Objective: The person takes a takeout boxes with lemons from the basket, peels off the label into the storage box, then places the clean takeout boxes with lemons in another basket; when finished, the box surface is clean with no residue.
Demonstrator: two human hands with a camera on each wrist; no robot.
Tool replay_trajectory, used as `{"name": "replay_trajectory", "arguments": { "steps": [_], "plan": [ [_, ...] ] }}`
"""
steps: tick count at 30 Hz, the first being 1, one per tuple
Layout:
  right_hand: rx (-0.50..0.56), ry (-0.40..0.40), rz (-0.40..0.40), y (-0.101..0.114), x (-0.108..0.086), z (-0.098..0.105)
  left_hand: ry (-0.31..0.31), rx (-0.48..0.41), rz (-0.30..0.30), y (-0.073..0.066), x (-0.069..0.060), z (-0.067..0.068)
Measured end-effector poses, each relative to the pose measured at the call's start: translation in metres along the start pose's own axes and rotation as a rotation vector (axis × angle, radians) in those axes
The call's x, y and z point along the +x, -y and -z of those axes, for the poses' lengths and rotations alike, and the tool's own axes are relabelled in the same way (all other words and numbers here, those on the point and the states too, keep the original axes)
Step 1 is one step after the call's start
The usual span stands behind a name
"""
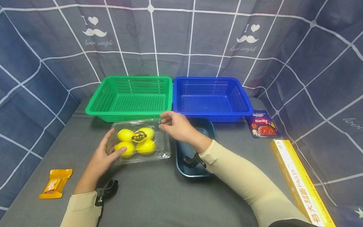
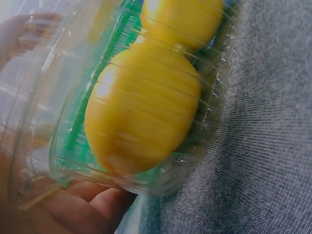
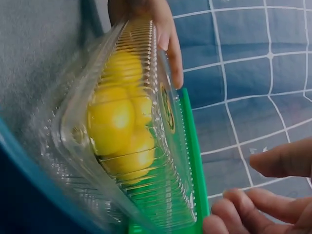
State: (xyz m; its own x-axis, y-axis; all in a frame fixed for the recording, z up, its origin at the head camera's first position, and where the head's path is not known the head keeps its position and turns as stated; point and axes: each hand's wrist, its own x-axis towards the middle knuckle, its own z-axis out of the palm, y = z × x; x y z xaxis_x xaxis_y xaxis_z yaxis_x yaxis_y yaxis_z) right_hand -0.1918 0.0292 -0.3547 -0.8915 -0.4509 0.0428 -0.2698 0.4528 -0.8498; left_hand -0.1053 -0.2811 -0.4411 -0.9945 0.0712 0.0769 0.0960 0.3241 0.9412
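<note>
A clear plastic clamshell box (image 1: 163, 143) holds several yellow lemons (image 1: 146, 146) and has a dark label on its lid. My left hand (image 1: 102, 155) grips its left side, with the thumb over the top. In the left wrist view, fingers (image 2: 90, 202) show beside the box's end, and a lemon (image 2: 144, 109) fills the middle. My right hand (image 1: 181, 127) hovers by the box's far right corner, fingers loosely bent. The right wrist view shows those fingers (image 3: 243, 207) apart from the box (image 3: 73, 136), holding nothing.
Behind stand a green basket (image 1: 95, 104) and a blue basket (image 1: 246, 105). A dark blue tray (image 1: 185, 149) lies under the right forearm. To the right are a Barilla pouch (image 1: 263, 124) and a long pasta box (image 1: 302, 186); an orange packet (image 1: 55, 183) lies at left.
</note>
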Motion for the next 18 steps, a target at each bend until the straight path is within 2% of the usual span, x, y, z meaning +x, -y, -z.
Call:
{"name": "replay_trajectory", "arguments": {
  "steps": [7,12,18],
  "plan": [
    [-0.182,0.124,0.125,0.008,0.023,-0.009,-0.005,0.005,-0.003,0.002,0.0,-0.001],
    [-0.299,0.233,0.161,0.017,0.038,-0.019,-0.003,0.001,-0.005,0.001,0.0,-0.001],
    [-0.437,0.293,0.179,0.031,0.05,-0.038,0.004,-0.002,-0.006,0.001,-0.001,-0.001]
  ]
}}
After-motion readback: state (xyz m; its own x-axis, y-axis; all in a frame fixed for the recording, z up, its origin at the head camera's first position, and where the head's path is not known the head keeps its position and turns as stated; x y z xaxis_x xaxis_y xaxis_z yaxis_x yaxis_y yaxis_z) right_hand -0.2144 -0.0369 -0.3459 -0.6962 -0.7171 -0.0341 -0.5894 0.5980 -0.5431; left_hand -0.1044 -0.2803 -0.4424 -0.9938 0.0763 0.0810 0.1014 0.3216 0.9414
